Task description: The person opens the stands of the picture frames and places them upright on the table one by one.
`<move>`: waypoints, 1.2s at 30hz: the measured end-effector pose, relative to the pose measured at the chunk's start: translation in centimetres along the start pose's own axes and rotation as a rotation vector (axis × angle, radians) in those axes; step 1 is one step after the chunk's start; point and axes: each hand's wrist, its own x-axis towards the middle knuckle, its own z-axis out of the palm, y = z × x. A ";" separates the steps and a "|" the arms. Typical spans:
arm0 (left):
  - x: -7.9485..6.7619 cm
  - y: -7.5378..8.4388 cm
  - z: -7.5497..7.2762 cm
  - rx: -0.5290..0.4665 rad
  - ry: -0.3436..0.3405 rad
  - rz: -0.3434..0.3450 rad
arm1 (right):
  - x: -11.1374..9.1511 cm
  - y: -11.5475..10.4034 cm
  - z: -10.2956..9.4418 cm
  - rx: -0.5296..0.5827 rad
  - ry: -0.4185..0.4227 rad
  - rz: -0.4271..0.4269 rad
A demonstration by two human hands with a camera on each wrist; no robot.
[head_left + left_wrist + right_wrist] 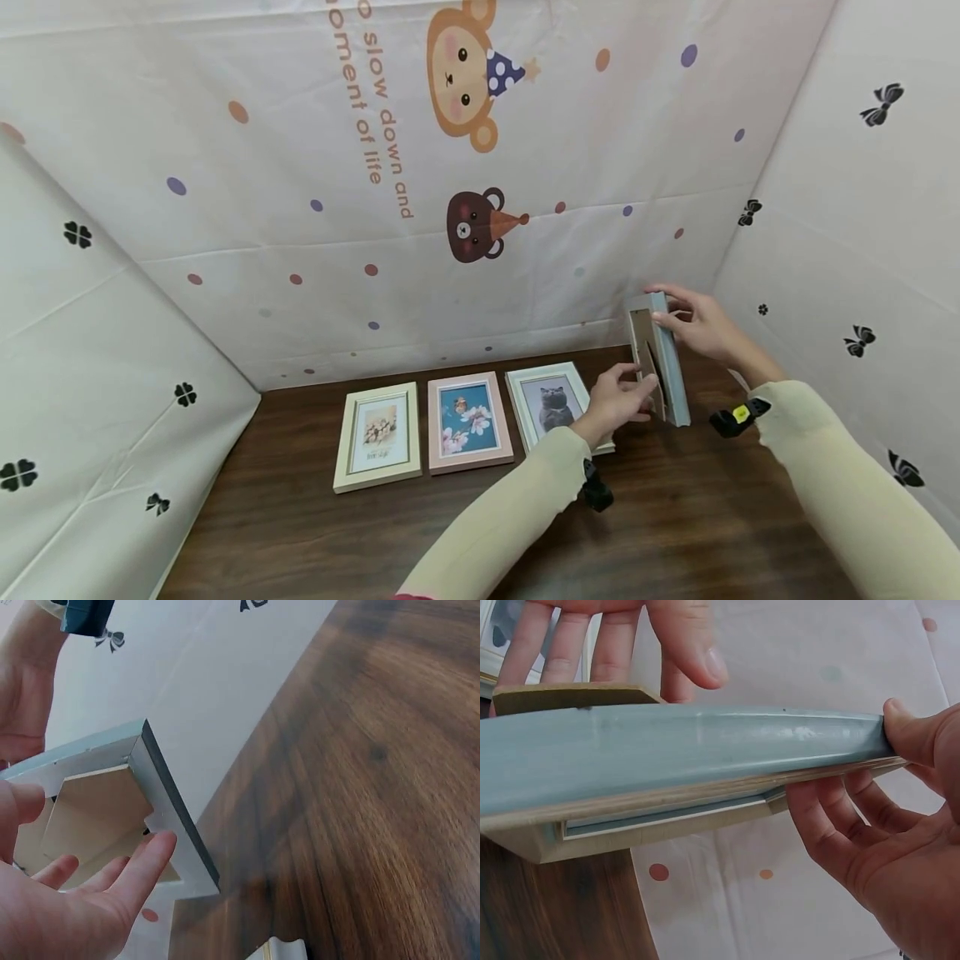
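A light blue picture frame (674, 371) stands upright toward the right of the table, its back turned to the left. My right hand (703, 327) grips its upper end, the thumb on one side and the fingers on the other in the right wrist view. Tilted out from the back is a brown support leg (97, 810). My left hand (617, 400) is at this leg, with loosely extended fingers (154, 859) beside its edge and the thumb apart from them. The picture side shows only as a narrow slant in the right wrist view.
Left of my hands lie three frames in a row: a cream one (341, 450), a pink one (437, 425) and a white one (517, 400) with a grey cat picture, partly behind my left hand. A printed cloth wall (420, 308) borders the brown table (300, 533).
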 end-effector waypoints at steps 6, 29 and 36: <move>-0.3 0.1 0.3 -0.025 -0.027 0.003 | 0.0 0.0 0.1 0.042 0.014 0.018; -0.1 0.2 -0.7 0.017 -0.061 0.023 | 0.1 0.4 -0.1 0.066 -0.006 -0.002; -0.1 0.2 -1.1 0.050 -0.059 0.028 | 0.0 0.3 -0.4 0.087 -0.006 0.047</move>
